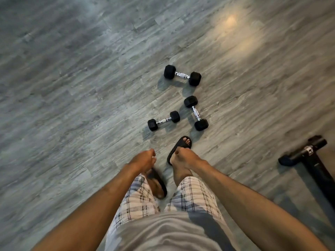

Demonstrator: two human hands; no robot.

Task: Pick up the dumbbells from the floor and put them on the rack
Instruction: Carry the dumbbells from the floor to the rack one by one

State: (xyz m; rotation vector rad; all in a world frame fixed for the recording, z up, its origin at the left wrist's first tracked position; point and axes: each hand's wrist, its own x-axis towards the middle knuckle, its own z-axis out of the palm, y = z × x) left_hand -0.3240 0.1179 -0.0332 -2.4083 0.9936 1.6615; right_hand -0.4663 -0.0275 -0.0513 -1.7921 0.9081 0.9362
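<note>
Three black hex-headed, chrome-handled dumbbells (182, 75) lie on the grey plank floor (72, 87) at frame centre, above both hands. The left hand (143, 159) and right hand (183, 156) hang loosely curled, empty. The lowest dumbbell (163, 121), handle roughly crosswise, sits above the gap between them.

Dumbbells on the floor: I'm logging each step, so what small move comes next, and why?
Probably bend and lower the right hand to the nearest dumbbell: it lies untouched on the floor just beyond the front sandal, and the left hand is empty too.
</note>
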